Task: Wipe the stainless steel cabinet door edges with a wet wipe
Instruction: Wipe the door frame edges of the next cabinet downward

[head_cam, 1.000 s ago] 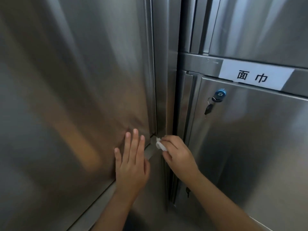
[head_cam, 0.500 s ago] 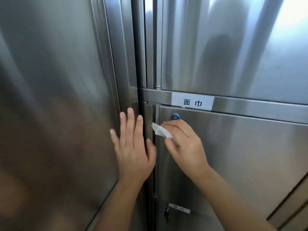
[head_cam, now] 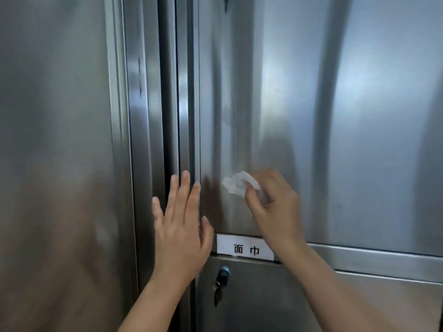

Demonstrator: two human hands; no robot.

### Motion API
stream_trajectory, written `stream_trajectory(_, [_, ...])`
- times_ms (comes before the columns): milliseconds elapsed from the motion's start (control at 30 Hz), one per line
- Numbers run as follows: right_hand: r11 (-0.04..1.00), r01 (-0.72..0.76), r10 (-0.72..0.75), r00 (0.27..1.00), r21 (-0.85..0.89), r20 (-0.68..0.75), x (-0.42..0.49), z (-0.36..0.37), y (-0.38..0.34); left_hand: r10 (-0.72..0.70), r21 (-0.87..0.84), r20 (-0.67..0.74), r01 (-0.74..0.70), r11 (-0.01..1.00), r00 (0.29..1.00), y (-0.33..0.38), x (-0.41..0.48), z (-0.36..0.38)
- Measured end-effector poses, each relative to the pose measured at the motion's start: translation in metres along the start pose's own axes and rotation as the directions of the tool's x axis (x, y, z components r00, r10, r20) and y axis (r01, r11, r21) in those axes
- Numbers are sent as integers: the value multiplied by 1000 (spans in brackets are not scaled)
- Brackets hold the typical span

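Note:
Stainless steel cabinet doors fill the view. My right hand [head_cam: 273,202] pinches a crumpled white wet wipe [head_cam: 236,184] against the lower left part of the upper right door [head_cam: 311,116], a little right of that door's vertical left edge [head_cam: 195,104]. My left hand [head_cam: 181,224] lies flat with straight fingers over the vertical seam between the left door [head_cam: 60,140] and the right doors, fingertips pointing up. The right hand is motion-blurred.
A white label with two black characters [head_cam: 245,247] is stuck on the horizontal rail under the upper right door. Below it the lower right door has a blue lock with a key hanging in it [head_cam: 221,281]. A dark vertical gap [head_cam: 165,92] runs between the doors.
The view has risen from the lower doors to the upper right door. My right hand with the wipe moved up past the label onto the upper door; my left hand followed up the seam.

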State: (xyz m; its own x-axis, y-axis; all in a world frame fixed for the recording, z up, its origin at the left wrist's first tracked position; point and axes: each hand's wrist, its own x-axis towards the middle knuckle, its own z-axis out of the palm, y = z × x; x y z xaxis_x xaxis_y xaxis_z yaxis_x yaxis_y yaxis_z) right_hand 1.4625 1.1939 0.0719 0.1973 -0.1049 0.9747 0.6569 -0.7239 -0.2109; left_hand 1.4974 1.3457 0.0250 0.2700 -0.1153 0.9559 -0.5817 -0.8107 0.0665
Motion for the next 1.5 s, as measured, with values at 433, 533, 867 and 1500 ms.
stream_trajectory(433, [953,-223,259,950,203,-176,126,-19,3,113,-29,-118,-117,993,987,10,117,-3])
stream_trajectory(533, [965,-188,227,950,185,-216,147,-25,5,155,-18,-120,-158,987,981,14,135,-1])
stream_trajectory(867, [700,277,-548,800,-659,-245,224,-44,20,206,-18,-156,-211,977,966,24,182,0])
stream_trajectory(1500, [582,357,-639,757,-730,-139,208,-21,23,177,48,-170,-172,984,969,14,183,2])
